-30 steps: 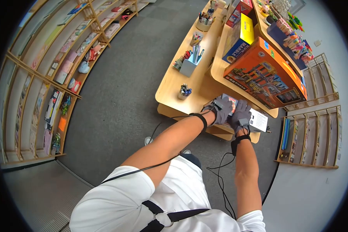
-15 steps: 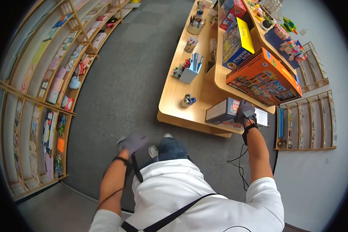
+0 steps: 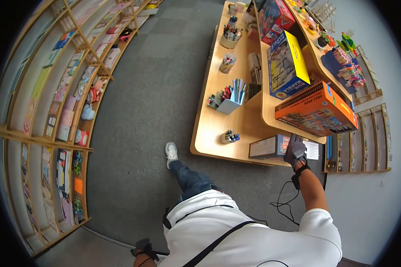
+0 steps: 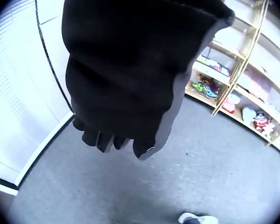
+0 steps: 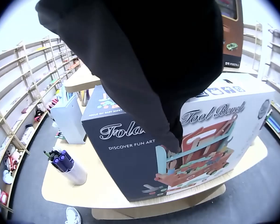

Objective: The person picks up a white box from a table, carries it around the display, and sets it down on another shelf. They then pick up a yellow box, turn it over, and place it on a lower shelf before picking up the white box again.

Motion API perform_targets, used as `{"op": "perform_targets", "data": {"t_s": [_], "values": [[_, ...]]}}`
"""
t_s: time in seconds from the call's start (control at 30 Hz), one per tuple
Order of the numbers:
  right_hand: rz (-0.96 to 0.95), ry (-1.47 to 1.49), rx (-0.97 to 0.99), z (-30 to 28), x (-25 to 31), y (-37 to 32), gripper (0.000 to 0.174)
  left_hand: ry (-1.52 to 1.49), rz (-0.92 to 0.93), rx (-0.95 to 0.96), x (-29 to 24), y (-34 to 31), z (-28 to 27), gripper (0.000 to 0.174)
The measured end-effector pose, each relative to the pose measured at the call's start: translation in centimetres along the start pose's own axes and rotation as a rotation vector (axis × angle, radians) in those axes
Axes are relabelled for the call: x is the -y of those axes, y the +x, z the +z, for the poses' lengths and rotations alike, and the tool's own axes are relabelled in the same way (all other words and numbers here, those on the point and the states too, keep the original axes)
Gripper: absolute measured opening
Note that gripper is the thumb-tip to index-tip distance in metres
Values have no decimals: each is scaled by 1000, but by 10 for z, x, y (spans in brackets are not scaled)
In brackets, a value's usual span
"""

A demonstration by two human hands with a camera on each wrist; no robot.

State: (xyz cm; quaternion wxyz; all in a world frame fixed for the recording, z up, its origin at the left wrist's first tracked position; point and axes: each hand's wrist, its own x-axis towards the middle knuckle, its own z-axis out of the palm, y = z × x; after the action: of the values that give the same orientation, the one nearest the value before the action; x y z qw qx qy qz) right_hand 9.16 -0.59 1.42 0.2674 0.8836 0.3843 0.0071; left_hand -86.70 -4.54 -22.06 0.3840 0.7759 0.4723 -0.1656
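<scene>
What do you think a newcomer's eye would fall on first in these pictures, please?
Probably the large orange toy box, standing next to the yellow-and-blue Marble Run box on the wooden display table's upper tier. Next might come the Tool Bench toy box on the lower tier, at the table's near end, with the gloved right hand on it.

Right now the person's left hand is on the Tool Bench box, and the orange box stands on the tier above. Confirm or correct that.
Wrong hand: the head view shows the right hand on the Tool Bench box, the left hand well away from it. The orange box does stand on the tier above.
</scene>
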Motion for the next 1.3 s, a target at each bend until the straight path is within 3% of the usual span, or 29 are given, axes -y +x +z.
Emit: {"op": "perform_targets", "data": {"t_s": [0.03, 0.1, 0.17, 0.23, 0.3, 0.37, 0.4, 0.47, 0.5, 0.6, 0.73, 0.87, 0.93, 1.0, 1.03, 1.1, 1.13, 1.2, 1.23, 1.27, 1.3], "values": [[11, -22, -7, -1, 3, -1, 92, 6, 8, 5, -29, 27, 13, 21], [37, -37, 13, 4, 7, -2, 95, -810, -883, 219, -39, 102, -53, 37], [78, -77, 38, 10, 7, 1, 100, 27, -235, 201, -30, 180, -106, 43], [100, -94, 22, 18, 8, -3, 91, -183, -212, -40, -42, 260, -153, 48], [135, -125, -36, 23, 11, -5, 71, -147, -384, -39, -135, 331, -270, 54], [220, -126, 18, 23, 14, -4, 70, -55, -252, -118, -120, 417, -299, 60], [260, -131, 61, 24, 17, -2, 69, -35, -226, -110, -132, 441, -325, 60], [325, -129, 112, 15, 22, -4, 69, -53, 8, -252, -181, 492, -387, 57], [346, -139, 151, 3, 26, -2, 73, -40, 35, -253, -194, 521, -410, 57], [381, -157, 245, -16, 43, -4, 82, -400, 49, 28, -216, 573, -458, 55], [480, 29, 295, -29, 58, -14, 102, -117, 226, -136, -255, 564, -504, 52], [545, 178, 384, -61, 91, -21, 121, 268, 121, -22, -173, 589, -492, 56], [522, 209, 299, -61, 109, -22, 128, 468, 178, 81, -68, 626, -465, 56], [536, 226, 255, -70, 122, -18, 131, 576, 107, 298, -48, 611, -482, 46], [579, 241, 305, -80, 127, -13, 134, 586, 120, 301, -50, 607, -492, 46], [639, 269, 410, -98, 140, -3, 139, -294, -478, 354, -36, 589, -503, 40], [625, 270, 413, -100, 148, -2, 139, -298, -490, 351, -33, 576, -513, 40], [848, 538, 329, -96, 154, 6, 143, -267, -256, 223, -46, 574, -537, 35], [819, 535, 313, -95, 158, 12, 143, -255, -147, 156, -49, 575, -544, 32], [815, 445, 282, -92, 163, 12, 137, -277, -165, 141, -34, 589, -549, 32], [815, 353, 251, -90, 168, 10, 130, 91, 55, 171, -21, 615, -558, 34]]}}
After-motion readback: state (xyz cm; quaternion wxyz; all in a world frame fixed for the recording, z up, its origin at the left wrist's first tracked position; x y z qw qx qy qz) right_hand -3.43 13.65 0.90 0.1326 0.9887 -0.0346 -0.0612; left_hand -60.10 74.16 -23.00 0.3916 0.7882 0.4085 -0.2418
